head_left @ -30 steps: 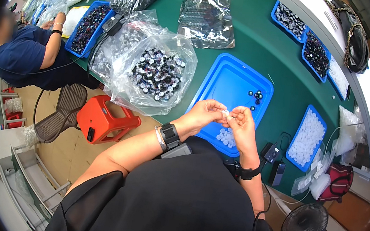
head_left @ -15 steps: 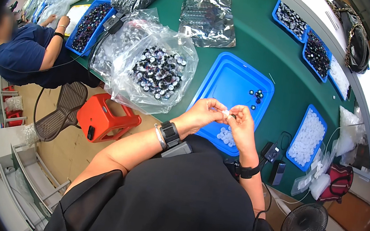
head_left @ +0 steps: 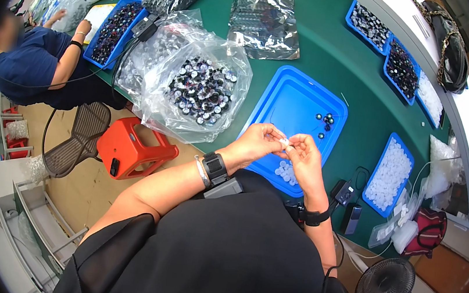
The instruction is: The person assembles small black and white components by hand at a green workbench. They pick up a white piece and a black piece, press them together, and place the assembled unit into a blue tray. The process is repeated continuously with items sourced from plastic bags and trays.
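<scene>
Over the front part of a blue tray (head_left: 280,87), my two hands meet fingertip to fingertip. A small white plastic piece (head_left: 286,143) is pinched between them, and its exact shape is too small to make out. My left hand (head_left: 259,142) grips it with thumb and forefinger. From the other side, my right hand (head_left: 307,158) has its fingers closed on the same piece. Translucent white discs (head_left: 285,173) lie in the tray just below the hands. Several dark shiny beads (head_left: 325,121) sit at the tray's right side.
Left of the tray stands an open clear bag of dark and clear round pieces (head_left: 201,92). A blue bin of white pieces (head_left: 388,176) is at the right, near a black device (head_left: 351,219). A co-worker (head_left: 37,63) sits at the left, beyond a red stool (head_left: 129,148).
A dark spot at my right fingertips no longer shows; the white piece is more visible. My hands have barely shifted. The co-worker's far hand has moved away from the near one.
</scene>
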{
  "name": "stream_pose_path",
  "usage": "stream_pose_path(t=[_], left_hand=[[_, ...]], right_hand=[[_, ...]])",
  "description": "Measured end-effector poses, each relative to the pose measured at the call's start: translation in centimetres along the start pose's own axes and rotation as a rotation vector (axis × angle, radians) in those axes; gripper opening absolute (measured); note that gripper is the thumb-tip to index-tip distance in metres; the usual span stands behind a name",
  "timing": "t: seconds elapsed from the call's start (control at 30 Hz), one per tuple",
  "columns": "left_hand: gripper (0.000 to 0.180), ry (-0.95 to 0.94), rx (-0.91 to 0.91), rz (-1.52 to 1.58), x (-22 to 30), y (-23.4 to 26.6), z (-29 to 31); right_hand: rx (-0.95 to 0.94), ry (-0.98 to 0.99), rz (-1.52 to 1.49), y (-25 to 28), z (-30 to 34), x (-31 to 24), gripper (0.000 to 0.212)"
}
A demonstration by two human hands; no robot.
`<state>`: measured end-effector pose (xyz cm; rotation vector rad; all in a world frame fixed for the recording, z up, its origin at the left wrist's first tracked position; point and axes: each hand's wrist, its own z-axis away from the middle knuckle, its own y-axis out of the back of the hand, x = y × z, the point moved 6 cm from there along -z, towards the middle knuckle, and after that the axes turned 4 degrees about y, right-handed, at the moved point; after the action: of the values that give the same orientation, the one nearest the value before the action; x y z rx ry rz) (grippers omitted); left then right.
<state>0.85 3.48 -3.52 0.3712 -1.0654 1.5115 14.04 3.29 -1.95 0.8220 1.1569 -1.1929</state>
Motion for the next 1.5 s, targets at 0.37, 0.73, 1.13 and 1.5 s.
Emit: stream_pose_path(t=[0.37,0.73,1.13,1.5], left_hand=[[0.02,-0.028,0.026,-0.247,0.1,-0.2,0.2],[0.02,-0.027,0.05,-0.091,0.7,-0.7,-0.3],[0.026,0.159,-0.037,0.226,-0.3,-0.9,-0.1],[0.024,0.261,-0.229,0.358,-1.9,-0.9,-0.2]], right_hand=[[0.033,-0.02,0.337,0.4,-0.5,0.2,0.012],[0.114,-0.018,-0.123,1.3,-0.6,-0.7,0.018],[0.277,0.134,0.193,2.5,-0.6,-1.6,0.008],[0.258,0.421,0.486,1.3,0.1,-3.9,0.006]])
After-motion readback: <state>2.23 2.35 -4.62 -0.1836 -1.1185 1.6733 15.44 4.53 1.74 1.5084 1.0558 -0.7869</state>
